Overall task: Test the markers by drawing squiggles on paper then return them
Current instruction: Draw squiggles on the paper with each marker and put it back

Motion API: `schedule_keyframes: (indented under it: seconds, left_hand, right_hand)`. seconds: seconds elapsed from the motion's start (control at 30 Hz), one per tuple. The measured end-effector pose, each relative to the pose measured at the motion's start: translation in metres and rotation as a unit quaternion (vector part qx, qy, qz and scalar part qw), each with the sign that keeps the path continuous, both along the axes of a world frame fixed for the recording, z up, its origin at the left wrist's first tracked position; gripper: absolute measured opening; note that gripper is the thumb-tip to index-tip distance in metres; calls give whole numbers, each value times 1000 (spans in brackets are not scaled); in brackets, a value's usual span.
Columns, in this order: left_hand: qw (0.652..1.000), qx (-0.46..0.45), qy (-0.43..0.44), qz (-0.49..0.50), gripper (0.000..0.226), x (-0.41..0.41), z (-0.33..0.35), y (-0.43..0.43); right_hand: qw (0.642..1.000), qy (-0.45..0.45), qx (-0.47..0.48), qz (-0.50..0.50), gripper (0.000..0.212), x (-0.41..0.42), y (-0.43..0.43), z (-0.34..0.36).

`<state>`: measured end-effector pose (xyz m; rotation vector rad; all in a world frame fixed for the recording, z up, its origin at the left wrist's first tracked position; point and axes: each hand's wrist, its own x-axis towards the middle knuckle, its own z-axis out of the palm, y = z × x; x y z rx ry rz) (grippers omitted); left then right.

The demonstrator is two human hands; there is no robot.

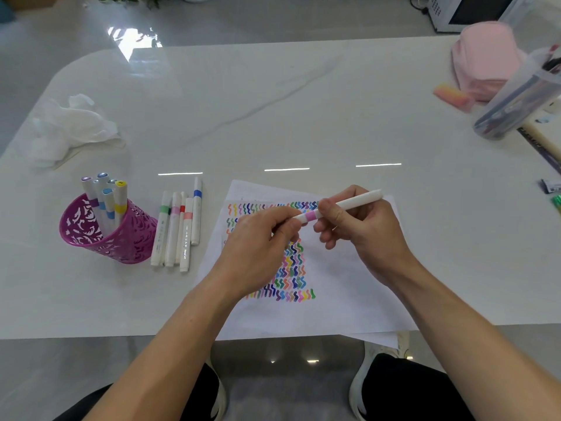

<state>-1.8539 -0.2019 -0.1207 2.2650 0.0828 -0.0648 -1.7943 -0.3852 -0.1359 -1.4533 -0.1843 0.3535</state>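
Observation:
A white marker with a pink band [352, 203] is held level above the paper [340, 299]. My right hand [361, 229] grips its barrel. My left hand [261, 238] pinches the end next to the pink band; that tip or cap is hidden in the fingers. The paper lies at the table's front edge, covered with rows of coloured squiggles [291, 268]. A purple cut-out pen cup [100, 232] at the left holds several markers [106, 196]. Several more markers [179, 229] lie flat beside the cup.
Crumpled white tissue [69, 126] lies at the far left. At the right sit a pink pouch [485, 59], a pink-orange eraser [452, 97] and a clear case of pens [516, 104]. The white table's front edge [121, 337] is close to my knees.

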Motion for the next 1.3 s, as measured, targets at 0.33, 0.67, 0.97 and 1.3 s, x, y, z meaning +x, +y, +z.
schedule_keyframes:
  seconds: [0.33,0.67,0.97,1.3]
  left_hand:
    - [1000,-2,-10,-8,26,-4,1,-3]
    - [989,-115,-42,83,10,-1,14,8]
    - [957,-100,-177,209,2,-8,28,30]
    - [871,31,-387,303,17,-37,52,64]
  right_hand:
    - [999,14,36,19,25,-4,2,-4]
    - [996,76,50,-9,23,3,1,-7]
    - [978,33,-191,-74,28,8,-1,-22]
    - [944,-56,-319,-57,22,-2,4,-27]
